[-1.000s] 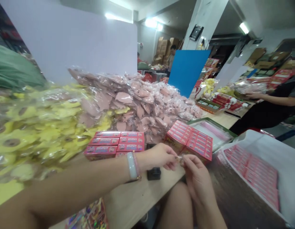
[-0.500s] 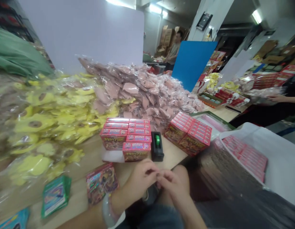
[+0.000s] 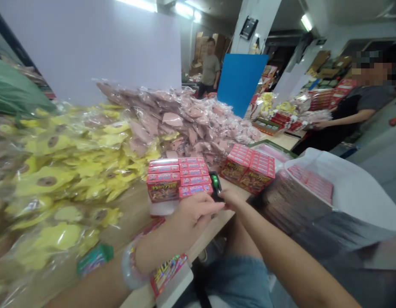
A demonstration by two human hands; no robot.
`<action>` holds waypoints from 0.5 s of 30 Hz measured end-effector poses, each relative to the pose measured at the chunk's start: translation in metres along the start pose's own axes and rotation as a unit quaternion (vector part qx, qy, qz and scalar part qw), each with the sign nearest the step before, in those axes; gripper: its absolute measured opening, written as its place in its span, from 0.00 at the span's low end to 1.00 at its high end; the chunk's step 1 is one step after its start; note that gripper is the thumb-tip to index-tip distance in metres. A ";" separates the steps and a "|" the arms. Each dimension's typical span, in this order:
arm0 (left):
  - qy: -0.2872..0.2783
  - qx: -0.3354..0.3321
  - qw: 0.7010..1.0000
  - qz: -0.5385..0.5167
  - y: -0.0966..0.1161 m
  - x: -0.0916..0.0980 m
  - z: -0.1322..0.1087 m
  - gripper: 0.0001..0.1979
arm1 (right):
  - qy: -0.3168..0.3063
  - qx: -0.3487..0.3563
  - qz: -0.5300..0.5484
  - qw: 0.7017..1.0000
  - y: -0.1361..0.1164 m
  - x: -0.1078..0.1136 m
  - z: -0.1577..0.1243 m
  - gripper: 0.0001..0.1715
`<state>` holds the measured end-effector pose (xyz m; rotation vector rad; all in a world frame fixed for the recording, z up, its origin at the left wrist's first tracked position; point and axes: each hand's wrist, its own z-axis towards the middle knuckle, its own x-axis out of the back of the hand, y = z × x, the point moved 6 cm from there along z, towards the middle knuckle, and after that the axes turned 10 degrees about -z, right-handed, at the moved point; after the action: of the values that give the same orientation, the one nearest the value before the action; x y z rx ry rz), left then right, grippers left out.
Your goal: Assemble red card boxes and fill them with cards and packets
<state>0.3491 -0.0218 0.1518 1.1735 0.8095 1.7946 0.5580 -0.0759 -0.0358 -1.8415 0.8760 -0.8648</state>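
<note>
Holding the left hand point(image 3: 194, 216) and right hand point(image 3: 231, 199) almost together, grip unclear, beside a tape dispenser point(image 3: 215, 182) and light, stiff red card boxes point(image 3: 194, 172), best taken by their sides.

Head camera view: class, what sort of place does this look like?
Probably a packing workshop or small warehouse: heaps of bagged pink items and bagged yellow items, stacked red boxes by a tape dispenser, and cardboard cartons at the back.

Bright white light falls from ceiling tubes point(image 3: 185, 9) along the top of the frame, with glare on the plastic bags point(image 3: 57, 171) at left. Shadows are faint. The wide lens tilts a pillar point(image 3: 254, 25) at upper center, and the left hand point(image 3: 196, 216) looks slightly soft.
</note>
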 end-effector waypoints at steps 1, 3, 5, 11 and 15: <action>-0.008 0.000 1.000 0.013 0.000 0.002 0.003 0.16 | -0.011 -0.026 0.004 1.000 0.001 -0.002 0.000 0.16; -0.009 0.008 0.999 0.038 -0.004 0.009 0.016 0.14 | -0.040 -0.076 -0.008 0.996 0.005 -0.004 -0.005 0.16; -0.003 0.011 0.997 0.076 -0.012 0.018 0.039 0.13 | -0.054 -0.086 -0.001 0.995 0.009 -0.004 -0.015 0.15; -0.077 -0.071 0.952 0.288 -0.049 0.007 0.161 0.19 | 0.007 0.035 0.017 0.999 0.029 0.014 -0.043 0.11; -0.152 -0.092 0.920 0.349 -0.088 -0.027 0.226 0.12 | 0.100 0.119 -0.013 0.988 0.044 0.028 -0.044 0.06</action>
<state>0.5914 0.0115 0.1477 1.6903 0.0127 2.0977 0.5259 -0.1329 -0.0545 -1.5818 0.8330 -1.1357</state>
